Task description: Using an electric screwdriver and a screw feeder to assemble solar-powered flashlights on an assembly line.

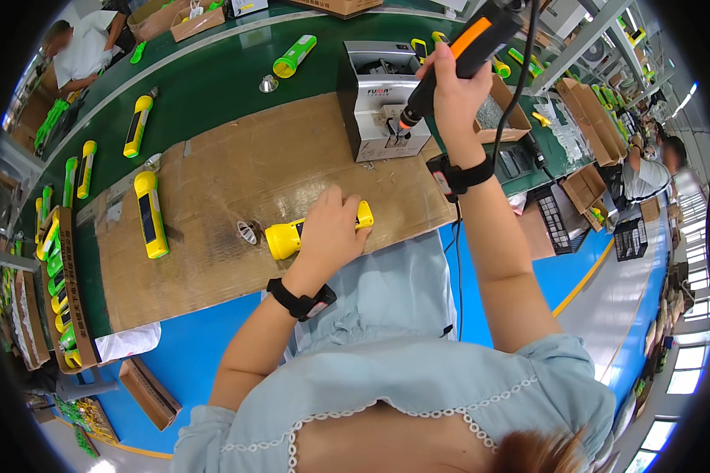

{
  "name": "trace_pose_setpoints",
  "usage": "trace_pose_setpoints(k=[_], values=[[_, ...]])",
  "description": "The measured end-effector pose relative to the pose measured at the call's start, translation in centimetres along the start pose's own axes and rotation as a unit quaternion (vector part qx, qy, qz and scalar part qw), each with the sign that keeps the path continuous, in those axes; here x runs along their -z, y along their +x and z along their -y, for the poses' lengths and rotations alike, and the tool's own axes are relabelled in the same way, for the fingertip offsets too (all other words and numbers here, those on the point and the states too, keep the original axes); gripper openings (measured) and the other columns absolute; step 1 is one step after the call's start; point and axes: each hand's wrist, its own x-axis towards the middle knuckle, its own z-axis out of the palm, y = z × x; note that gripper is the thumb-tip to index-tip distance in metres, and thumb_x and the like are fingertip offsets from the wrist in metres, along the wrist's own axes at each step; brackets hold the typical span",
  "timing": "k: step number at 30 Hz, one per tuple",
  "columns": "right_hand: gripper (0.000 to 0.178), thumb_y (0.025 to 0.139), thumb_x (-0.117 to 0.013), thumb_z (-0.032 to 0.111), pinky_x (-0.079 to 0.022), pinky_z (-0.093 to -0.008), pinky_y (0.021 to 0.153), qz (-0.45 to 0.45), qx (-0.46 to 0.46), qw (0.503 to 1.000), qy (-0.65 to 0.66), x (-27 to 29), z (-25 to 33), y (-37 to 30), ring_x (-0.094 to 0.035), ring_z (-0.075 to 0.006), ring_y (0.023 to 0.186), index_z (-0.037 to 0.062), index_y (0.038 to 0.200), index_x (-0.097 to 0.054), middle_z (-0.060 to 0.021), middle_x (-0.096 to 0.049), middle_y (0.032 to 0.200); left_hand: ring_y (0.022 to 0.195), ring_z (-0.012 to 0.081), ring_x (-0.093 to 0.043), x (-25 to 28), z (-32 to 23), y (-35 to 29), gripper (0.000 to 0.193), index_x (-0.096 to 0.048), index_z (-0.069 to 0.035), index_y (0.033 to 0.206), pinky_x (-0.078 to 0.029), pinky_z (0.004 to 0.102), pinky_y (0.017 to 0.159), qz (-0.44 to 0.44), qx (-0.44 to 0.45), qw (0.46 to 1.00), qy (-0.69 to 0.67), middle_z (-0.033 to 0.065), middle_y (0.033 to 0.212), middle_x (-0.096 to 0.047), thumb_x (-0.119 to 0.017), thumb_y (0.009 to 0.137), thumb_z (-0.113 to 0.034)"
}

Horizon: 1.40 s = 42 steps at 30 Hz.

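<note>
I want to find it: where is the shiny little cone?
In the head view, the silver reflector cone lies on the cardboard mat, just left of the yellow flashlight under the left hand.

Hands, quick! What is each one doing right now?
Left hand: closed over a yellow flashlight lying on the cardboard mat.
Right hand: closed around a black and orange electric screwdriver.

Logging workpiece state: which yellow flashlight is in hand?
The yellow flashlight under the left hand, at the brown mat's near edge; the other yellow ones lie untouched farther left.
</note>
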Motion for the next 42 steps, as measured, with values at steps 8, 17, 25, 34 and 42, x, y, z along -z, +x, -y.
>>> trace_pose_setpoints(k=[8, 17, 25, 34, 42], values=[[0.026, 0.088, -0.058, 0.024, -0.046, -0.0269, 0.047, 0.056, -0.074, 0.995, -0.021, 0.1, 2.4, -1.5, -0.056, -0.0173, 0.049, 0.0001, 0.085, -0.048, -0.0099, -0.057, 0.063, 0.092, 0.031, -0.051, -1.0, -0.2, -1.1, 0.047, -0.055, -0.004, 0.107, -0.042, 0.04, 0.079, -0.048, -0.015, 0.999, 0.018, 0.013, 0.098, -0.051, -0.072, 0.067, -0.019], [0.047, 0.084, -0.061, 0.039, -0.049, -0.0323, 0.054, 0.125, -0.079, 0.987, 0.068, 0.6, 6.0, -7.5, -0.057, -0.0229, 0.058, -0.002, 0.1, -0.046, -0.0138, -0.054, 0.07, 0.091, 0.0309, -0.051, -2.3, -0.6, -2.0, 0.049, -0.054, -0.004, 0.112, -0.04, 0.0392, 0.079, -0.139, -0.046, 0.988, 0.055, 0.0132, 0.103, -0.05, -0.07, 0.068, -0.017], [0.051, 0.081, -0.064, 0.042, -0.049, -0.0308, 0.055, 0.133, -0.101, 0.981, 0.098, -0.3, 5.2, -9.2, -0.058, -0.0211, 0.061, -0.0016, 0.1, -0.046, -0.0134, -0.055, 0.072, 0.093, 0.0315, -0.05, -2.2, -0.7, -1.9, 0.048, -0.055, -0.003, 0.11, -0.04, 0.0398, 0.079, -0.133, -0.031, 0.989, 0.05, 0.0136, 0.103, -0.05, -0.07, 0.068, -0.017], [0.043, 0.081, -0.065, 0.033, -0.049, -0.0305, 0.059, 0.169, -0.125, 0.975, 0.077, -0.9, 2.8, -10.4, -0.058, -0.0188, 0.064, -0.0003, 0.1, -0.045, -0.0112, -0.057, 0.074, 0.093, 0.0322, -0.05, -0.5, -0.1, -0.3, 0.043, -0.057, -0.001, 0.099, -0.041, 0.0404, 0.079, -0.04, 0.009, 0.999, 0.006, 0.0143, 0.098, -0.05, -0.074, 0.064, -0.02], [0.041, 0.08, -0.066, 0.031, -0.047, -0.0297, 0.058, 0.219, -0.158, 0.957, 0.104, -0.9, 1.9, -10.8, -0.057, -0.0178, 0.063, 0.0002, 0.097, -0.046, -0.0108, -0.056, 0.073, 0.093, 0.0327, -0.051, -0.1, -0.2, 0.0, 0.041, -0.058, 0.0, 0.096, -0.042, 0.0414, 0.079, -0.02, 0.023, 1.0, -0.001, 0.0147, 0.097, -0.05, -0.074, 0.065, -0.021]])
